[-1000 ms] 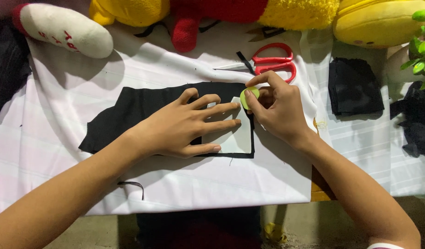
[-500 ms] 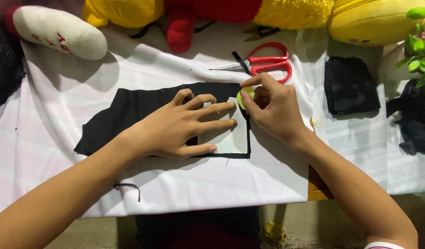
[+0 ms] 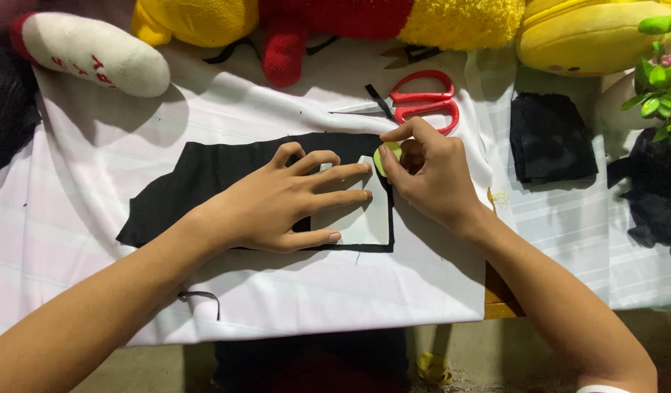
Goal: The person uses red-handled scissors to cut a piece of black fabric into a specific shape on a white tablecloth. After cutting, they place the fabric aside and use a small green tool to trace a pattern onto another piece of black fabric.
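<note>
Left hand flat, fingers spread, pinning white rectangular card template on black fabric piece, frame centre. Right hand pinches green chalk disc at template's top edge. Risk: template slips, line wanders.

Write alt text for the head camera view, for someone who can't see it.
The left hand presses a white card template flat on black fabric while the right hand holds a small green chalk disc at its edge. Red scissors lie beyond.

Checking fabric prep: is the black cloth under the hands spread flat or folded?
Spread flat. The black cloth lies in one layer on the white sheet, the left hand pressing a white card onto it.
</note>
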